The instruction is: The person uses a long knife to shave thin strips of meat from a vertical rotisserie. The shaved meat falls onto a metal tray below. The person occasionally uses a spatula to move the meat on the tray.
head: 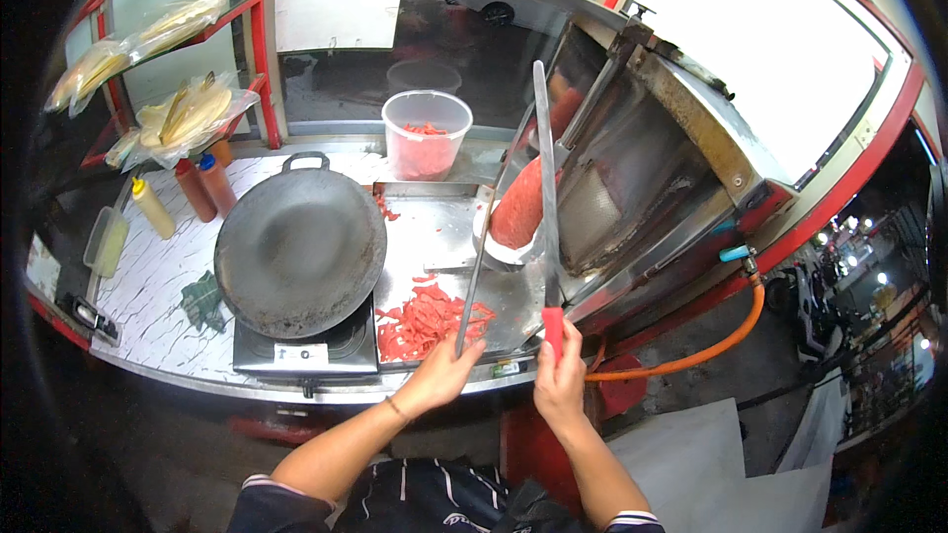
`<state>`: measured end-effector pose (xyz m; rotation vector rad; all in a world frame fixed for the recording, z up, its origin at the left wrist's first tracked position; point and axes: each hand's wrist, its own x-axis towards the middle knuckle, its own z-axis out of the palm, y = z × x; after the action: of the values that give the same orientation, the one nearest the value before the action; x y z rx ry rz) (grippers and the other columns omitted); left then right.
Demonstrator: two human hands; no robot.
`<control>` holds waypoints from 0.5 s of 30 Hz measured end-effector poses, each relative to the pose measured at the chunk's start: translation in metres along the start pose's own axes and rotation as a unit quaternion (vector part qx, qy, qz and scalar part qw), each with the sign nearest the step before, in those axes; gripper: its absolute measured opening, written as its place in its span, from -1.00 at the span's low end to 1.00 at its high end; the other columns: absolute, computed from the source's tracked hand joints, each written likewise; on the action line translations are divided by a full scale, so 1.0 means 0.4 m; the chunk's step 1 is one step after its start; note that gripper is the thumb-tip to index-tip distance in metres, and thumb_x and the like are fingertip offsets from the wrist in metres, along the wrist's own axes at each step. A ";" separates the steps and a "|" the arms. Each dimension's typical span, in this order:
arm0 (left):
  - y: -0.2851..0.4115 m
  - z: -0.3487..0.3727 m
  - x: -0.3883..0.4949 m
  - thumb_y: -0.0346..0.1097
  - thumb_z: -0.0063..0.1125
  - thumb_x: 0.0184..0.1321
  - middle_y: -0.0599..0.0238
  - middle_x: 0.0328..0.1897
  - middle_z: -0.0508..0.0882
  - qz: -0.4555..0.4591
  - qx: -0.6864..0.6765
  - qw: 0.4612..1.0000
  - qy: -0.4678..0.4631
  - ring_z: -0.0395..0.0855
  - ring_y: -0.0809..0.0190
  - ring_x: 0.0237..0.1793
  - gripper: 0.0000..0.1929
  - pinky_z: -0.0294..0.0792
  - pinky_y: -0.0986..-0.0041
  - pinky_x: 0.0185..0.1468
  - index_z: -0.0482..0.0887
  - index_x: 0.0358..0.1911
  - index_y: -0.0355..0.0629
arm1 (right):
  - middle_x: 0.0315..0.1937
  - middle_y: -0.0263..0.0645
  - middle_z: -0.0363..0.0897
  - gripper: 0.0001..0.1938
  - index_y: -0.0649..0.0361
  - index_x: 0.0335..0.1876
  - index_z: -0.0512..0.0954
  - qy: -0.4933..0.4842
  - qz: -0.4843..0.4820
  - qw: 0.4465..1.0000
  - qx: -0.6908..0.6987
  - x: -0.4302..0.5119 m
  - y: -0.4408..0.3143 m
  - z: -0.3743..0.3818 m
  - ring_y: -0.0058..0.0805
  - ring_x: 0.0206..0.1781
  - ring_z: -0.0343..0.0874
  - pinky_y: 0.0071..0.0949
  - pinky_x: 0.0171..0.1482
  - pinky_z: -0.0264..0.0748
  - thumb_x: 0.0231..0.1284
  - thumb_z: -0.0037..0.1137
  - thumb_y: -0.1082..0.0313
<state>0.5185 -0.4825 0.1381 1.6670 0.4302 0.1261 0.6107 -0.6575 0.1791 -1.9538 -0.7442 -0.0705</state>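
Note:
My left hand (442,377) grips the lower end of a long thin metal rod (478,274), which points up towards the meat. My right hand (561,377) holds a long knife (546,178) by its red handle, the blade standing upright in view. Behind and between the two tools is a reddish cone of kebab meat (518,207) on a vertical spit, with a round pale plate at its base. Below it, a pile of red meat shavings (426,318) lies on the metal tray (422,218), just beyond my left hand.
Left of the tray, a dark wok (300,252) sits on a portable stove (305,355). Sauce bottles (196,192) and a cloth (204,301) lie further left. A plastic bucket (427,137) holds red meat. The vertical grill (629,163) stands right, with an orange gas hose (689,368).

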 end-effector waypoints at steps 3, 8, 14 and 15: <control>-0.060 0.009 -0.018 0.01 -0.01 0.49 -0.16 -0.11 0.71 0.021 -0.048 0.998 0.041 0.68 -0.13 -0.01 -0.53 0.44 0.16 0.13 0.55 0.05 -0.38 | -0.09 0.10 0.63 -0.60 0.29 0.39 0.27 0.049 -0.094 0.993 -0.047 0.082 0.003 0.069 -0.01 -0.14 0.66 -0.17 -0.08 0.52 0.52 -0.14 0.42; -0.056 0.082 -0.015 0.12 -0.04 0.48 -0.29 -0.03 0.69 0.012 -0.058 0.998 0.006 0.67 -0.22 0.09 -0.39 0.43 0.16 0.18 0.44 0.15 -0.45 | -0.13 0.11 0.60 -0.61 0.25 0.38 0.26 0.082 -0.101 0.989 -0.071 0.201 -0.010 0.129 0.01 -0.16 0.64 -0.14 -0.12 0.50 0.55 -0.16 0.35; -0.021 0.058 -0.015 0.12 -0.05 0.48 -0.40 -0.03 0.67 -0.013 -0.106 0.993 -0.051 0.68 -0.23 0.13 -0.35 0.44 0.17 0.20 0.37 0.16 -0.52 | -0.19 -0.13 0.53 -0.61 0.29 0.37 0.23 -0.018 0.044 0.997 0.067 -0.061 0.194 0.162 -0.32 -0.27 0.53 -0.34 -0.23 0.44 0.57 -0.17 0.32; -0.017 0.058 -0.016 0.12 -0.04 0.48 -0.40 -0.04 0.67 -0.007 -0.111 0.992 -0.054 0.68 -0.23 0.12 -0.36 0.45 0.17 0.19 0.37 0.15 -0.53 | -0.06 0.07 0.58 -0.60 0.31 0.37 0.24 -0.027 0.083 0.993 0.074 -0.078 0.225 0.160 -0.01 -0.10 0.64 -0.15 -0.07 0.50 0.56 -0.16 0.30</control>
<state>0.5190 -0.5058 0.1289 1.4446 0.3336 0.0692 0.6161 -0.6468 0.0651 -1.8735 -0.6021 0.1361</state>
